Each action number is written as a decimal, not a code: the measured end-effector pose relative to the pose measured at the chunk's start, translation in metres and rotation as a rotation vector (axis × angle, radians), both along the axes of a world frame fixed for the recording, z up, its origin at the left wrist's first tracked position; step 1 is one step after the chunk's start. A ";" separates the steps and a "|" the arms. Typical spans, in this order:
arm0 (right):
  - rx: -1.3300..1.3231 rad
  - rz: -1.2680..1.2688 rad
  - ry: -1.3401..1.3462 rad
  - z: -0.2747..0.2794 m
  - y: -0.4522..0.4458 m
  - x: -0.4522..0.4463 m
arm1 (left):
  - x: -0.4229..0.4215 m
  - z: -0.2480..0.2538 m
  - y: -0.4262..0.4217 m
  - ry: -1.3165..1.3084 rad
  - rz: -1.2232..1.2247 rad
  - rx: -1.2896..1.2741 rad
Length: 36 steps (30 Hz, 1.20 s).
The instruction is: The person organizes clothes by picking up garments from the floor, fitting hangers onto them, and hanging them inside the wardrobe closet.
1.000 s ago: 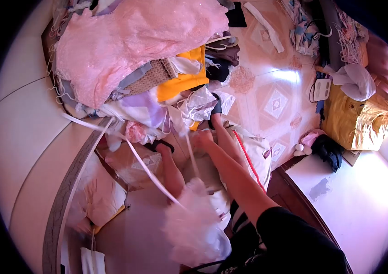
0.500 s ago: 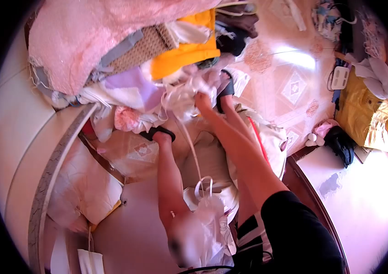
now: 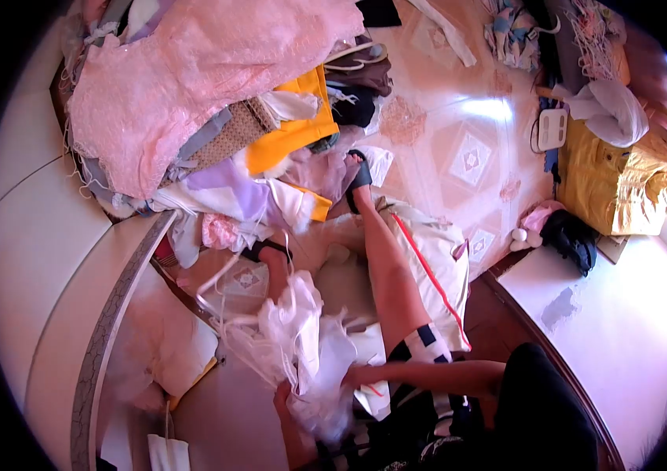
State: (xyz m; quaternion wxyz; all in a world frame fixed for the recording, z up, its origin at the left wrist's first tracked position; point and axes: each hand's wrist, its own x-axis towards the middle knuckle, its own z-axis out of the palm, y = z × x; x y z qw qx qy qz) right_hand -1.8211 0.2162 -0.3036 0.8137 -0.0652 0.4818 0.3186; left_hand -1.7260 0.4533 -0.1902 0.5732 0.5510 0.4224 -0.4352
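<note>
A bundle of white, sheer cloth (image 3: 294, 322) with thin loose straps hangs over my lap, partly blurred. My left hand (image 3: 283, 396) grips its lower left side, the fingers partly covered by the fabric. My right hand (image 3: 355, 378) is closed on the right side of the same bundle, fingertips hidden in its folds. Just right of it, beside my leg, lies a large off-white bag or cloth (image 3: 435, 251) with a red edge strip. In front of my feet is a heap of clothes, with a lilac and white garment (image 3: 235, 192) nearest.
On the heap lie a glittery pink cloth (image 3: 184, 86) and a yellow garment (image 3: 290, 129). A curved panel edge (image 3: 118, 337) stands at left. On the right are a golden-yellow bag (image 3: 624, 180), a black bag (image 3: 569, 239) and a white power strip (image 3: 552, 129) on the patterned tile floor (image 3: 471, 161).
My right hand has drawn back from the clothes heap to my lap. The white sheer cloth is now gathered between both hands, raised and spread further left. The view has shifted slightly.
</note>
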 end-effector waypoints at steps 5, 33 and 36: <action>0.081 0.074 -0.130 0.058 -0.038 0.009 | -0.030 0.002 -0.091 0.081 -0.446 0.021; -1.353 1.011 0.323 -0.120 -0.139 -0.198 | -0.047 -0.042 -0.015 -0.690 -1.287 0.596; -1.298 1.252 -0.040 -0.243 -0.153 -0.034 | -0.054 -0.057 -0.005 -0.655 -1.069 0.572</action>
